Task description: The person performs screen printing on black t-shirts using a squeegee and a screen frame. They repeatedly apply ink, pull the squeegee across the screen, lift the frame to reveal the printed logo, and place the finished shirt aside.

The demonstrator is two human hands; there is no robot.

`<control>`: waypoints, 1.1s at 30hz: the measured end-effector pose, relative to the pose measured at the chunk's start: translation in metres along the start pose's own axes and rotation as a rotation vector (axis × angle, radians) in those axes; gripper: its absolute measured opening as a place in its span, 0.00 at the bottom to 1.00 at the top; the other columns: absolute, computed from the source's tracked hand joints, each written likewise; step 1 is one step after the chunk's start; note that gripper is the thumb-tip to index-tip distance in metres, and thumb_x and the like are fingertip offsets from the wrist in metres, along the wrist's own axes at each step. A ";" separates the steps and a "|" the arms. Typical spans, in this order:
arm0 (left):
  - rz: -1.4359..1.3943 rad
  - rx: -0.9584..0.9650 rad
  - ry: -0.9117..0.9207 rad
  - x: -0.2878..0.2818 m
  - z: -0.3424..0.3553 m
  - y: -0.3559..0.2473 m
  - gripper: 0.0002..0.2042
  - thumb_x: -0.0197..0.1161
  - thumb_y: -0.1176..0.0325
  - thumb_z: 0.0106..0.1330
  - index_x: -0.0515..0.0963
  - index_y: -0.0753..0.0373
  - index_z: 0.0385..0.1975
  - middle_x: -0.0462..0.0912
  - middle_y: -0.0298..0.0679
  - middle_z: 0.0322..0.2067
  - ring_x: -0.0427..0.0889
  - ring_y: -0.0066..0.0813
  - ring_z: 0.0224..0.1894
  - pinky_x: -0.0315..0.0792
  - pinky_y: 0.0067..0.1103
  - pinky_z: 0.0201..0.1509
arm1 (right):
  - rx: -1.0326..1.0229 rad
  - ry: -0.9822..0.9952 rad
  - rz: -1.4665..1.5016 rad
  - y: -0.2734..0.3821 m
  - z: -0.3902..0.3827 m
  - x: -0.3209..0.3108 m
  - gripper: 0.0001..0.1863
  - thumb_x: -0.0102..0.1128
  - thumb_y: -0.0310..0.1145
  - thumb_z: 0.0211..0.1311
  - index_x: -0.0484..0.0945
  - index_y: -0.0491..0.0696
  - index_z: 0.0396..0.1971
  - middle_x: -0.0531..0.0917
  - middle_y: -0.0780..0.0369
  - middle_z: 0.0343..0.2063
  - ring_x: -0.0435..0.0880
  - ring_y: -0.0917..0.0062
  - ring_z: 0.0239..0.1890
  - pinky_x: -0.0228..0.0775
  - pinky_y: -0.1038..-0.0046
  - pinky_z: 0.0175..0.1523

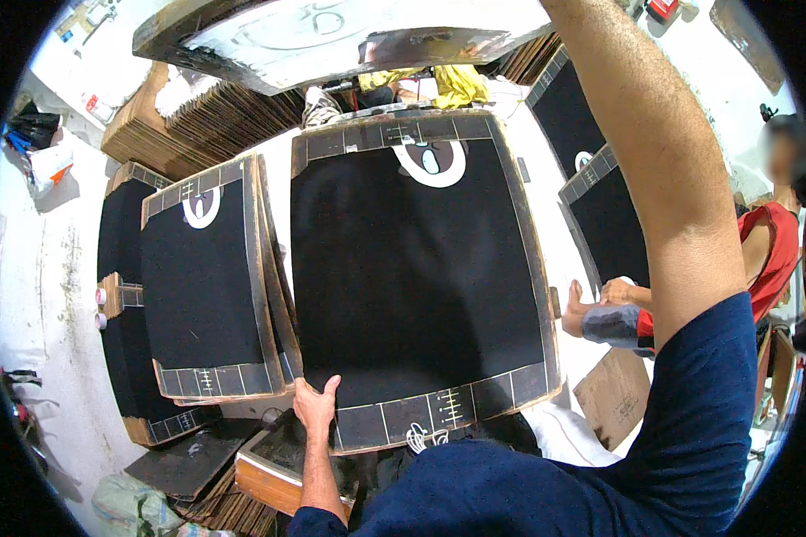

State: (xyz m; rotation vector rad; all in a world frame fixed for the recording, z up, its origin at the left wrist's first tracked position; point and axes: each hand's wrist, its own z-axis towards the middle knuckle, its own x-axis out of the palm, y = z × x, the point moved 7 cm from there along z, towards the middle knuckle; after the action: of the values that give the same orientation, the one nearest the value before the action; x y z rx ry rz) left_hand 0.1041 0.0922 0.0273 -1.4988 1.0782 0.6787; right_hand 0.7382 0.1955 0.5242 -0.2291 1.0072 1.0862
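A wide board (367, 428) with ruled dark borders lies before me, carrying black fabric (403, 268) with a white, ring-like print (441, 166) near its far edge. At the board's near left corner, my left hand (315, 407) touches the rim with its thumb spread from the fingers; nothing shows in it. My right arm (654, 152) reaches up and forward past the top edge of the picture, so the right hand is hidden. Above the board's far end is a tilted framed screen (349, 40), smeared white and grey; whether the right hand holds it cannot be seen.
More fabric-covered boards lie to the left (201, 286) and right (600, 215). Behind stand stacked brown boards (233, 116) and yellow cloth (461, 85). A wooden box (269, 474) sits near left. At right is another person in red (770, 255), one hand (622, 291) near their foot.
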 end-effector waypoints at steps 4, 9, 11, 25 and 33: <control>-0.017 -0.052 0.043 0.000 0.001 -0.002 0.37 0.84 0.42 0.52 0.74 0.69 0.44 0.82 0.53 0.34 0.83 0.57 0.41 0.75 0.43 0.49 | -0.004 0.019 -0.012 -0.001 0.003 0.004 0.31 0.53 0.54 0.66 0.86 0.42 0.53 0.86 0.45 0.56 0.84 0.50 0.60 0.77 0.56 0.64; 0.044 -0.144 0.046 0.016 0.008 0.015 0.44 0.85 0.40 0.48 0.73 0.72 0.51 0.83 0.50 0.35 0.85 0.53 0.43 0.76 0.43 0.52 | -0.012 0.031 -0.030 0.006 -0.002 -0.001 0.31 0.53 0.54 0.67 0.86 0.42 0.52 0.87 0.46 0.55 0.85 0.50 0.59 0.77 0.56 0.63; 0.016 -0.133 0.063 0.028 0.012 0.028 0.43 0.85 0.40 0.47 0.75 0.72 0.48 0.82 0.53 0.42 0.84 0.53 0.47 0.76 0.43 0.53 | -0.012 0.039 -0.038 0.010 -0.008 -0.005 0.31 0.53 0.54 0.67 0.86 0.42 0.52 0.87 0.47 0.55 0.86 0.51 0.58 0.77 0.56 0.63; -1.792 0.281 0.465 -0.060 0.038 -0.243 0.37 0.49 0.39 0.82 0.58 0.62 0.78 0.66 0.54 0.73 0.73 0.48 0.71 0.69 0.45 0.73 | -0.184 -0.127 0.165 -0.020 -0.301 0.038 0.09 0.65 0.40 0.66 0.86 0.51 0.35 0.85 0.58 0.28 0.86 0.58 0.34 0.78 0.56 0.40; -1.272 -0.604 0.414 0.087 0.035 -0.145 0.35 0.43 0.37 0.83 0.72 0.71 0.61 0.84 0.56 0.53 0.88 0.48 0.51 0.82 0.40 0.51 | 0.034 0.469 0.207 -0.110 -0.431 0.218 0.34 0.76 0.39 0.57 0.75 0.47 0.63 0.78 0.54 0.54 0.76 0.57 0.59 0.69 0.56 0.62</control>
State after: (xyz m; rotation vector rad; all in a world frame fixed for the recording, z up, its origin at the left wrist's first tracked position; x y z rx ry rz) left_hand 0.2758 0.0986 0.0081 -2.4815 -0.0103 -0.2692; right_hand 0.6040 0.0174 0.0820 -0.3684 1.4928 1.2308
